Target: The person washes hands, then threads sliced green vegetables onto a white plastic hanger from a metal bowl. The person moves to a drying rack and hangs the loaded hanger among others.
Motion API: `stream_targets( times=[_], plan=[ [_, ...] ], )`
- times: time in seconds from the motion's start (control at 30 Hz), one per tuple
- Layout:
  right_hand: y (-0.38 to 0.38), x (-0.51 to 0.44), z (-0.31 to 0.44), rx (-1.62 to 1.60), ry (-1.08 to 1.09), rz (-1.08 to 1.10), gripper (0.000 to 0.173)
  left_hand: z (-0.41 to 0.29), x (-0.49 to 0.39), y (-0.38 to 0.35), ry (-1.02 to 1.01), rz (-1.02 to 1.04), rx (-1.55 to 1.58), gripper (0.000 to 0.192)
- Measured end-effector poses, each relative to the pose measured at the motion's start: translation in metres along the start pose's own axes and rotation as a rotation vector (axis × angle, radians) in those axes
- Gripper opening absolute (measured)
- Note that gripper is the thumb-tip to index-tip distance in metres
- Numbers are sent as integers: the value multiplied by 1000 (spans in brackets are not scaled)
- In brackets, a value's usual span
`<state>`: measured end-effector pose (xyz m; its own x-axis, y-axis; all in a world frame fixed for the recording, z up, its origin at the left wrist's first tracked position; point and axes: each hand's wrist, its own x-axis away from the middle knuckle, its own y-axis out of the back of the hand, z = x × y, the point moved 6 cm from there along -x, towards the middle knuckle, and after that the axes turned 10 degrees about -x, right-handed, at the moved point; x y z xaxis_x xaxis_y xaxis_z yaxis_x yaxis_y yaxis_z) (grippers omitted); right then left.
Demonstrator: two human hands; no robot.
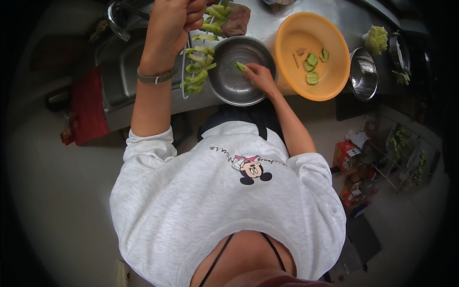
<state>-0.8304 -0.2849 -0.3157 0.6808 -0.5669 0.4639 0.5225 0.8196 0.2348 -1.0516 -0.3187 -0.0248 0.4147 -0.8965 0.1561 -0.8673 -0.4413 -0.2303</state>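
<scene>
My left hand point(174, 27), with a strap at the wrist, is raised as a fist at the top of the view. It grips a white wire hanger point(183, 77), whose upper part is hidden. Many green vegetable strips point(199, 68) hang threaded along it, left of a stainless steel bowl point(236, 86). Over that bowl, my right hand point(259, 76) pinches one green vegetable slice point(241, 66) between thumb and fingers. To the right, an orange plastic basin point(322, 84) contains several round green slices point(311, 60).
A sink point(122, 75) with a faucet point(118, 25) lies left, a red cloth point(88, 107) over its edge. A brown block point(236, 19) sits behind the bowl. Rightward are a smaller steel bowl point(364, 73) and a leafy cabbage point(378, 39). Boxes point(347, 156) and a drying rack point(385, 174) stand lower right.
</scene>
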Motion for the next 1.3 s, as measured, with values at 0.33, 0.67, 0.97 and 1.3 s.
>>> stream_targets(
  times=[0.33, 0.67, 0.97, 1.3],
  plan=[
    [5, 30, 40, -1097, 57, 190, 36, -3, 3, -7, -2, -11, -20, 24],
    [31, 21, 62, -1194, 311, -87, 29, 0, 8, -11, 24, 24, 14, 11],
    [24, 45, 118, -963, 283, -108, 22, 10, 7, -11, 46, 37, 8, 16],
    [9, 79, 239, 455, 1036, -329, 15, 25, 10, -22, 116, 60, 42, 13]
  ],
)
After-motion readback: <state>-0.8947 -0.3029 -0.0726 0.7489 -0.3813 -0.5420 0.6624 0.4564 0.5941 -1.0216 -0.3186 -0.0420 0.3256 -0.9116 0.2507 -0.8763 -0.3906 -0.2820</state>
